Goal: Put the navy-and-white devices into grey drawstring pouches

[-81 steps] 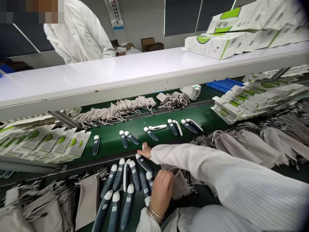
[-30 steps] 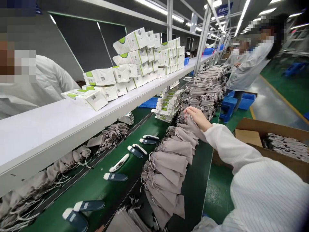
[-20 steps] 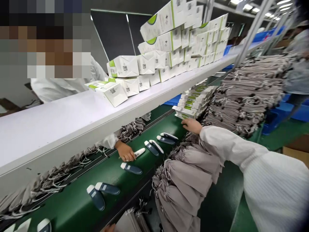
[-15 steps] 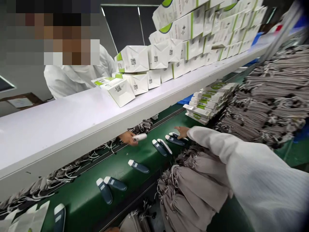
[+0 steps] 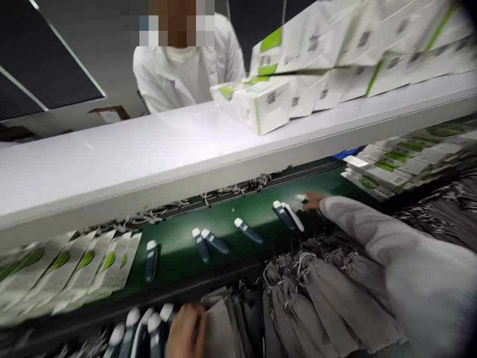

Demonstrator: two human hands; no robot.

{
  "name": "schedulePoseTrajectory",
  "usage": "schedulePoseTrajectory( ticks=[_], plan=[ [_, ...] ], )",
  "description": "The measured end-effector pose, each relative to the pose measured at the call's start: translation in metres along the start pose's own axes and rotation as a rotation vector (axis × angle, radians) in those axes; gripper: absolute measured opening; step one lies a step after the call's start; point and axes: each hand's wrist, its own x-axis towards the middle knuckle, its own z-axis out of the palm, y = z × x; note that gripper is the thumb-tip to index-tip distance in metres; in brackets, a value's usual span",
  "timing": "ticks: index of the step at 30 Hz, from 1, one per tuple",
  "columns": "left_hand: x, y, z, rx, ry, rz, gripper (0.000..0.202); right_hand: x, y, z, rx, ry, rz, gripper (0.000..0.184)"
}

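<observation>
At the far end of the green conveyor belt (image 5: 208,266), my right hand (image 5: 313,200) closes over a dark blue device whose white tip (image 5: 300,198) pokes out, though blur hides its body. Next to it lie a dark blue device (image 5: 283,215) and a white one (image 5: 294,218). Several more white-tipped devices (image 5: 201,246) stand apart along the belt. My left hand (image 5: 186,330) is at the bottom edge, beside a grey drawstring pouch (image 5: 219,328) and a row of devices (image 5: 149,330). What it holds is hidden.
A white shelf (image 5: 149,149) runs above the belt, bearing stacked white boxes with green marks (image 5: 261,107). Flat cartons (image 5: 85,266) lie on the belt's left. Piled grey pouches (image 5: 328,308) fill the lower right. A co-worker in a white coat (image 5: 182,64) stands across the shelf.
My view has swung left and down. My left hand has come into view at the bottom. The co-worker's hand and its white device have gone from view. My right hand now covers a device.
</observation>
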Motion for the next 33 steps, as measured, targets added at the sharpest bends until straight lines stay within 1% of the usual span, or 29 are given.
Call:
schedulePoseTrajectory(
  ticks=[2, 4, 6, 8, 9, 11, 12, 13, 14, 15, 17, 18, 20, 22, 23, 24, 25, 26, 27, 28, 29, 30, 31, 32, 33],
  plan=[
    [-0.006, 0.019, -0.015, -0.051, -0.034, 0.007, 0.018, -0.009, -0.016, -0.016, 0.04, 0.026, -0.064, 0.04],
    [-0.012, 0.035, -0.025, -0.111, -0.055, 0.054, 0.017, -0.024, -0.049, -0.027, 0.094, 0.004, -0.173, 0.045],
    [-0.02, 0.045, -0.03, -0.154, -0.063, 0.116, 0.016, -0.051, -0.099, -0.028, 0.231, -0.04, -0.335, 0.047],
    [-0.031, 0.053, -0.03, -0.183, -0.056, 0.181, 0.015, -0.088, -0.164, -0.017, 0.461, -0.097, -0.505, 0.046],
    [-0.038, 0.056, -0.03, -0.195, -0.05, 0.213, 0.015, -0.108, -0.2, -0.007, 0.58, -0.138, -0.565, 0.047],
    [-0.052, 0.061, -0.029, -0.22, -0.043, 0.272, 0.015, -0.144, -0.274, 0.023, 0.737, -0.301, -0.61, 0.042],
    [-0.059, 0.064, -0.028, -0.235, -0.044, 0.3, 0.015, -0.159, -0.308, 0.042, 0.793, -0.348, -0.595, 0.037],
    [-0.066, 0.065, -0.028, -0.252, -0.045, 0.328, 0.016, -0.172, -0.34, 0.063, 0.802, -0.405, -0.564, 0.032],
    [-0.072, 0.067, -0.029, -0.269, -0.05, 0.352, 0.017, -0.184, -0.368, 0.084, 0.766, -0.494, -0.518, 0.029],
    [-0.078, 0.067, -0.03, -0.284, -0.056, 0.371, 0.018, -0.194, -0.392, 0.104, 0.7, -0.621, -0.465, 0.028],
    [-0.087, 0.066, -0.033, -0.307, -0.069, 0.393, 0.02, -0.213, -0.424, 0.142, 0.563, -0.805, -0.387, 0.032],
    [-0.09, 0.064, -0.035, -0.317, -0.073, 0.395, 0.021, -0.221, -0.434, 0.157, 0.514, -0.852, -0.367, 0.037],
    [-0.095, 0.059, -0.037, -0.344, -0.078, 0.392, 0.022, -0.235, -0.443, 0.177, 0.479, -0.842, -0.356, 0.05],
    [-0.096, 0.053, -0.038, -0.393, -0.072, 0.377, 0.021, -0.242, -0.444, 0.182, 0.494, -0.791, -0.344, 0.062],
    [-0.095, 0.051, -0.038, -0.425, -0.066, 0.357, 0.021, -0.243, -0.442, 0.178, 0.519, -0.76, -0.335, 0.065],
    [-0.093, 0.048, -0.038, -0.46, -0.058, 0.327, 0.02, -0.241, -0.439, 0.17, 0.555, -0.73, -0.326, 0.064],
    [-0.09, 0.045, -0.039, -0.494, -0.049, 0.289, 0.019, -0.239, -0.434, 0.159, 0.6, -0.7, -0.318, 0.058],
    [-0.085, 0.042, -0.039, -0.523, -0.043, 0.246, 0.017, -0.235, -0.427, 0.144, 0.649, -0.666, -0.314, 0.048],
    [-0.078, 0.04, -0.04, -0.543, -0.042, 0.208, 0.015, -0.233, -0.417, 0.126, 0.727, -0.628, -0.318, 0.036],
    [-0.071, 0.038, -0.042, -0.552, -0.049, 0.177, 0.013, -0.232, -0.405, 0.107, 0.849, -0.587, -0.338, 0.025],
    [-0.062, 0.037, -0.043, -0.555, -0.063, 0.158, 0.012, -0.233, -0.391, 0.087, 1.005, -0.54, -0.377, 0.017],
    [-0.053, 0.037, -0.045, -0.555, -0.084, 0.151, 0.011, -0.237, -0.375, 0.068, 1.176, -0.486, -0.432, 0.015],
    [-0.043, 0.038, -0.048, -0.559, -0.104, 0.154, 0.011, -0.244, -0.359, 0.053, 1.342, -0.416, -0.494, 0.019],
    [-0.035, 0.04, -0.05, -0.569, -0.124, 0.163, 0.012, -0.252, -0.344, 0.04, 1.481, -0.332, -0.555, 0.024],
    [-0.027, 0.043, -0.052, -0.586, -0.14, 0.175, 0.012, -0.262, -0.33, 0.033, 1.57, -0.241, -0.606, 0.029]
  ],
)
